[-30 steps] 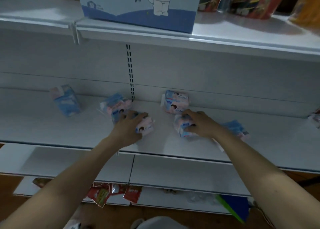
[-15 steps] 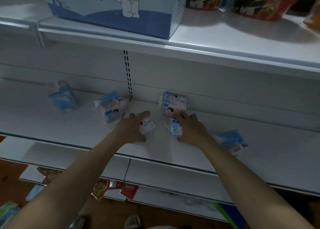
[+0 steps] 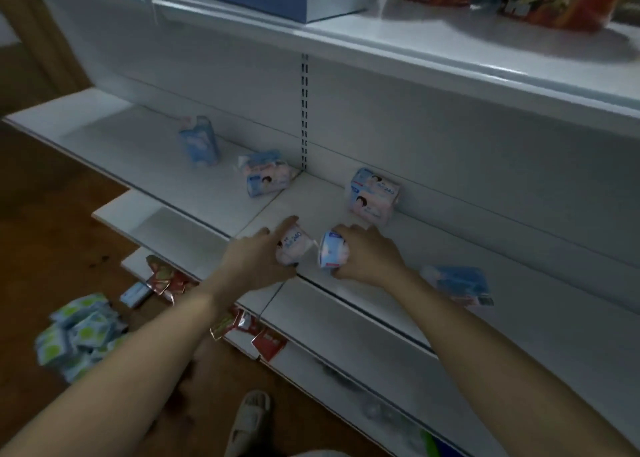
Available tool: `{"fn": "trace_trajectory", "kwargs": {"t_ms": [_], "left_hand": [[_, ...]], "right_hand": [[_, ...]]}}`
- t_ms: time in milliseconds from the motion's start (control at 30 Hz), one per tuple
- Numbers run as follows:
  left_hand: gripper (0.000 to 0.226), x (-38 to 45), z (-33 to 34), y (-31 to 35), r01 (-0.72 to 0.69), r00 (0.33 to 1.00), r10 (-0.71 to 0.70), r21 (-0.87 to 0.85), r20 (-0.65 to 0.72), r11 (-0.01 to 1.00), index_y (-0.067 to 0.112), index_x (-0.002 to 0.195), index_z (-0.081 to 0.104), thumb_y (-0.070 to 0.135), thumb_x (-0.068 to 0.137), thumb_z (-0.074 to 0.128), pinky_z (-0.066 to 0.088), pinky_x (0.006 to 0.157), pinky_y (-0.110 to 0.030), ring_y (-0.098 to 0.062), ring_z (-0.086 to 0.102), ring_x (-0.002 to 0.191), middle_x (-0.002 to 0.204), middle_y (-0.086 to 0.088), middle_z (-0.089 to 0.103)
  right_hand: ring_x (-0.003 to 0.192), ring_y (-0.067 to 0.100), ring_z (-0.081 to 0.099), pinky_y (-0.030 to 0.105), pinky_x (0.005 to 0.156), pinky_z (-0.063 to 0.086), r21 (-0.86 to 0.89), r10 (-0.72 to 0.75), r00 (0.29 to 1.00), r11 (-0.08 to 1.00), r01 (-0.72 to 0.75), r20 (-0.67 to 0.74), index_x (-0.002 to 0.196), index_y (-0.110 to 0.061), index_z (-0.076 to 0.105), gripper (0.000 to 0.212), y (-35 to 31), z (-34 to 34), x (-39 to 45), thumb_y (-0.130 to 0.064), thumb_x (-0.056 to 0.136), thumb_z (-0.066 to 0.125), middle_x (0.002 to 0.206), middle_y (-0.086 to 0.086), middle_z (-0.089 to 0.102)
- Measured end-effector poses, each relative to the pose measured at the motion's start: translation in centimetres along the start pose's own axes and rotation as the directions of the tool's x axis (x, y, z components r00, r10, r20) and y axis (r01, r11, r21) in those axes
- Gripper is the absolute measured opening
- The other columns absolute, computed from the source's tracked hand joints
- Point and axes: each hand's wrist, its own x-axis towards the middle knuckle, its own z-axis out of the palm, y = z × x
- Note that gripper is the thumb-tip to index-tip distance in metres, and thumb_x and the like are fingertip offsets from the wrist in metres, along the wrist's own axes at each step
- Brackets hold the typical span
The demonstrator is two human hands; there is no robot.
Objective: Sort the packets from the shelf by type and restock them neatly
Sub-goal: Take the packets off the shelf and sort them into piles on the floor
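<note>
Both hands work at the front of the white shelf (image 3: 194, 193). The left hand (image 3: 258, 261) has its fingers curled round a pink packet (image 3: 294, 245); the right hand (image 3: 367, 255) grips a blue-and-white packet (image 3: 331, 253), the two packets just beside each other. Further back a stack of packets (image 3: 374, 195) leans against the back wall. A pink-blue packet (image 3: 265, 174) and an upright blue packet (image 3: 199, 143) sit to the left, a flat blue packet (image 3: 460, 283) to the right. Green packets (image 3: 78, 335) lie on the floor.
</note>
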Motion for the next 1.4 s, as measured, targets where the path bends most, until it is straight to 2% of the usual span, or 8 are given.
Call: {"fn": "trace_trajectory", "kwargs": {"t_ms": [133,300,433,600,700,933,1100,1400], "left_hand": [[0.1,-7.0,0.6,-0.7,0.168,0.983,-0.177,-0.147,-0.051,0.975,0.042,0.152,0.0,0.051,0.078,0.067,0.052,0.077,-0.038,-0.029,0.062,0.098,0.125,-0.006,0.054],[0.099,-17.5,1.7,-2.8,0.434,0.886,-0.457,-0.21,-0.074,0.876,0.052,0.147,0.005,0.054,0.067,0.064,0.048,0.072,-0.035,-0.035,0.061,0.105,0.133,-0.008,0.048],[0.087,-24.9,1.8,-5.0,0.555,0.81,-0.587,-0.31,-0.013,0.772,0.057,0.143,0.01,0.051,0.074,0.062,0.051,0.082,-0.04,-0.036,0.058,0.104,0.124,-0.009,0.045],[0.076,-33.7,1.9,-8.0,0.681,0.719,-0.694,-0.234,0.033,0.694,0.047,0.144,0.023,0.048,0.08,0.063,0.036,0.069,-0.031,-0.033,0.057,0.102,0.107,-0.003,0.045],[0.073,-39.4,3.5,-9.8,0.745,0.662,-0.744,-0.199,0.094,0.637,0.05,0.137,0.025,0.052,0.075,0.063,0.036,0.068,-0.033,-0.03,0.054,0.095,0.096,0.0,0.04],[0.073,-47.7,10.8,-14.0,0.791,0.599,-0.754,-0.348,0.269,0.503,0.049,0.133,0.028,0.045,0.075,0.072,0.049,0.078,-0.036,-0.027,0.055,0.095,0.106,-0.001,0.043],[0.08,-46.7,17.0,-16.7,0.819,0.537,-0.774,-0.429,0.335,0.382,0.049,0.141,0.022,0.043,0.078,0.071,0.049,0.086,-0.038,-0.025,0.051,0.102,0.116,-0.004,0.044],[0.11,-36.6,32.0,-24.1,0.855,0.228,-0.819,-0.51,0.527,-0.09,0.034,0.152,0.01,0.041,0.067,0.079,0.047,0.095,-0.043,-0.032,0.051,0.12,0.138,-0.009,0.048]], "right_hand": [[0.111,0.03,0.05,0.036,0.078,0.046,-0.03,-0.129,0.992,0.991,0.129,0.013,0.131,-0.033,0.044,0.071,-2.4,0.6,-1.0,-0.049,0.07,0.076,0.122,0.001,0.056],[0.111,0.03,0.053,0.037,0.082,0.047,-0.015,-0.317,0.946,0.948,0.318,0.067,0.132,-0.036,0.045,0.074,-9.0,2.5,-2.3,-0.059,0.068,0.073,0.123,-0.002,0.059],[0.099,0.025,0.063,0.036,0.08,0.054,0.102,-0.447,0.881,0.894,0.436,0.153,0.123,-0.033,0.05,0.076,-16.0,6.3,-4.3,-0.07,0.059,0.069,0.112,-0.004,0.064],[0.11,0.032,0.054,0.04,0.092,0.05,0.122,-0.548,0.8,0.836,0.535,0.243,0.137,-0.034,0.042,0.088,-23.3,11.9,-7.2,-0.059,0.06,0.077,0.126,0.005,0.05],[0.12,0.035,0.047,0.041,0.096,0.046,0.112,-0.534,0.79,0.842,0.527,0.3,0.143,-0.028,0.036,0.09,-26.6,15.8,-9.1,-0.056,0.068,0.076,0.134,0.009,0.046],[0.111,0.032,0.051,0.039,0.087,0.047,0.148,-0.407,0.747,0.909,0.391,0.525,0.118,-0.02,0.044,0.074,-29.9,25.6,-12.4,-0.049,0.059,0.077,0.116,0.005,0.054],[0.108,0.029,0.055,0.036,0.092,0.044,0.126,-0.323,0.7,0.939,0.319,0.637,0.135,-0.026,0.045,0.075,-29.5,31.2,-10.4,-0.036,0.069,0.08,0.116,0.006,0.05],[0.114,0.023,0.056,0.036,0.091,0.05,0.071,-0.172,0.538,0.976,0.204,0.825,0.14,-0.027,0.041,0.078,-26.1,46.9,0.7,-0.049,0.075,0.078,0.128,0.003,0.049]]}}
